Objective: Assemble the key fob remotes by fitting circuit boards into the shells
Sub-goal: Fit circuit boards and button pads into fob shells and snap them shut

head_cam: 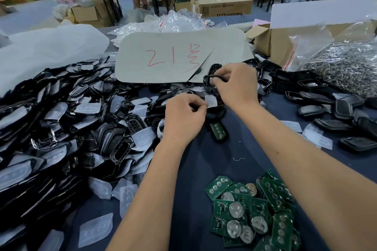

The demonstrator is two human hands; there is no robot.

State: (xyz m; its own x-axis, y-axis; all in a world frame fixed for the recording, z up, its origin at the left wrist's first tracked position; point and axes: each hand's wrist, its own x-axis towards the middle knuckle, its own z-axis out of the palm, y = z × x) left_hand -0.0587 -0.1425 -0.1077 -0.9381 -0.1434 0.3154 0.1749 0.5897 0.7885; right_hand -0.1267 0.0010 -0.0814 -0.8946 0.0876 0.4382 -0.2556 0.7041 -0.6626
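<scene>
Pinching a shell [212, 79] in the right hand [236, 83] and a clear pad [211, 101] in the left hand [184, 116], with boards [251, 210] heaped nearer on the counter [204, 169], she risks seating the pad crooked.

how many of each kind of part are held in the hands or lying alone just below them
black shell frame, in the right hand: 1
white button pad, pinched by the left hand: 1
shell with a green board in it, lying alone: 1
total: 3
</scene>
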